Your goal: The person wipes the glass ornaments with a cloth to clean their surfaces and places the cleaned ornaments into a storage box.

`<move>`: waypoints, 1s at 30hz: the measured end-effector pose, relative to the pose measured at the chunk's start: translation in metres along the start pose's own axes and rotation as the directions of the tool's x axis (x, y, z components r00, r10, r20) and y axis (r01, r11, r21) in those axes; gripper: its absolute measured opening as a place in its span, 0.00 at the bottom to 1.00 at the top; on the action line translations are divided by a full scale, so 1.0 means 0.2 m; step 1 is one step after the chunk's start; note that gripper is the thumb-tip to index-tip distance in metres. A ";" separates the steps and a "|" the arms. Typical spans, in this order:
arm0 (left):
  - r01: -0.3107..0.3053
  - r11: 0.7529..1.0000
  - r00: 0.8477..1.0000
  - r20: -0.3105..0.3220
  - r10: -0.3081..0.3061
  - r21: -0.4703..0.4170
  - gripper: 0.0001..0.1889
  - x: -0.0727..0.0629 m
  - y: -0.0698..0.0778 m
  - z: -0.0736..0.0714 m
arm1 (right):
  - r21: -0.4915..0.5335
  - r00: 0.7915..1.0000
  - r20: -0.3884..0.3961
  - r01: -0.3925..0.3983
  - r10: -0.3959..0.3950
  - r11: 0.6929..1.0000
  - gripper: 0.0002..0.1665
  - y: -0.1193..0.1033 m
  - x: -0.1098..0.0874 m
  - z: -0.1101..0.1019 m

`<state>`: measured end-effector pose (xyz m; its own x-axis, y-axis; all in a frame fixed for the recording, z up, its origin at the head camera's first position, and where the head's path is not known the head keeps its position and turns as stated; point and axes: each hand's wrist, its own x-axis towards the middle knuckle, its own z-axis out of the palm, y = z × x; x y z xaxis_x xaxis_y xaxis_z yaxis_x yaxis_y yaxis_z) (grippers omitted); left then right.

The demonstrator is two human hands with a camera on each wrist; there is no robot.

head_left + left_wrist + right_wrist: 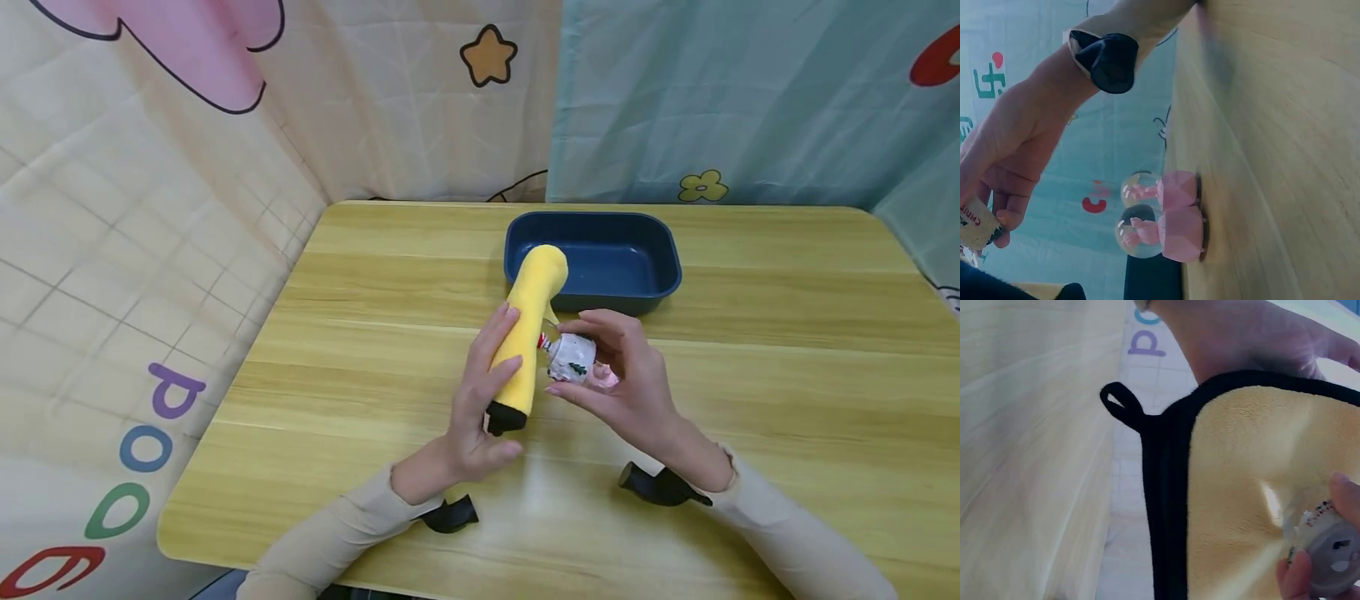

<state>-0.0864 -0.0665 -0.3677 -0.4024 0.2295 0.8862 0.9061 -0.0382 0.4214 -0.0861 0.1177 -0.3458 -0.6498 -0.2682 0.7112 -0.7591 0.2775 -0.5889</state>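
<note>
In the head view my left hand holds a yellow cloth, its fingers lying over the cloth's edge. A black border and a hanging loop trim the cloth in the right wrist view. My right hand pinches a small snow globe by its white, Christmas-decorated base. The globe's clear end faces the cloth, with a red-and-white bit visible inside; whether glass and cloth touch I cannot tell. Two pink snow globes, a front one and a rear one, stand on the table in the left wrist view.
A dark blue bin stands at the back of the wooden table, just beyond the cloth. Printed curtains hang behind the table and along its left side. Black straps sit around both wrists.
</note>
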 end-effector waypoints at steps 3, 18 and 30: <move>0.079 0.989 0.997 -0.002 -0.080 -0.123 0.31 0.01 0.00 -0.02 | 0.054 0.998 -0.041 0.048 -0.045 0.997 0.42 0.01 -0.01 0.01; 0.186 0.970 0.982 0.063 -0.178 -0.159 0.31 0.00 -0.05 -0.02 | 0.250 0.984 -0.127 0.154 -0.126 0.956 0.40 0.03 -0.04 0.11; 0.114 0.993 0.985 0.127 -0.115 0.012 0.27 0.03 -0.09 -0.07 | 0.435 1.000 0.010 -0.025 0.023 0.900 0.36 -0.02 -0.03 0.06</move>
<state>-0.1061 -0.0772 -0.3672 -0.4837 0.3544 0.8003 0.8557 -0.0002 0.5174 -0.0798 0.1082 -0.3524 -0.6672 -0.2714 0.6937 -0.6841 -0.1451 -0.7148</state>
